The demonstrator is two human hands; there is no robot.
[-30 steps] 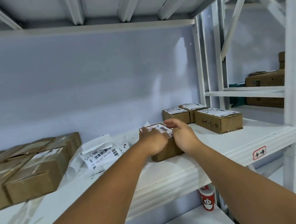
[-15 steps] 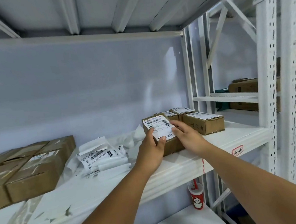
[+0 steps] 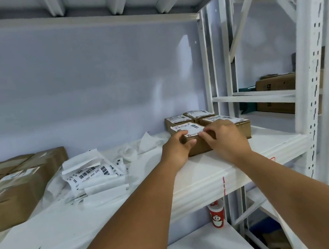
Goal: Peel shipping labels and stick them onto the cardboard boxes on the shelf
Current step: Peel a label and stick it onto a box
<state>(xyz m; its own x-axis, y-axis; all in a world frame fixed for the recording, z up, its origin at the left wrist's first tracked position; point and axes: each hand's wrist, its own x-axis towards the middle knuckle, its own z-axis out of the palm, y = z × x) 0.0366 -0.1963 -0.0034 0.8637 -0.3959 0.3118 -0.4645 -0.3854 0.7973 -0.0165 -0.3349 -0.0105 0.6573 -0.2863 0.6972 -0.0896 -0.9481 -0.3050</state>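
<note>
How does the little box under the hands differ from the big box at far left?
The small box is far smaller than the big box. The small box carries a white printed label on top; the big box shows only shiny tape. The left hand holds the small box and the right hand presses its label; the big box is untouched. Both are brown cardboard on the same white shelf.

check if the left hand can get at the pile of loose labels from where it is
Probably yes. The left hand grips the near box; the label pile lies to its left on the same shelf, with only paper scraps between. It must let go first.
</note>
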